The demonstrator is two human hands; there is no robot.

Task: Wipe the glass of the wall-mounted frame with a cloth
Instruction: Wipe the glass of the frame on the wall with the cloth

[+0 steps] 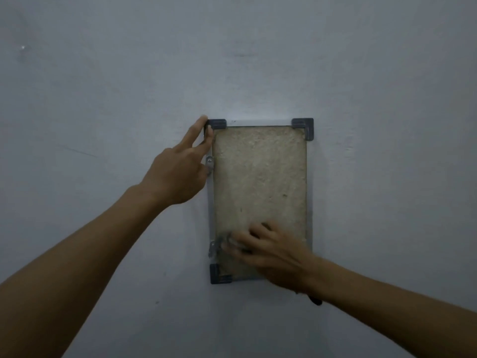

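Observation:
A tall rectangular frame (302, 125) with dark grey corner caps hangs on the wall, its beige speckled glass pane (260, 177) filling the middle. My left hand (180, 166) rests against the frame's upper left side, straight fingers touching the top-left corner cap. My right hand (273, 254) lies blurred over the lower part of the glass, fingers pressing a small grey cloth (228, 241) near the lower left edge. Most of the cloth is hidden under my fingers.
The frame sits on a plain bluish-grey wall (361, 73). Small metal clips (210, 162) stick out along the frame's left edge. A dark band (315, 301) shows at my right wrist.

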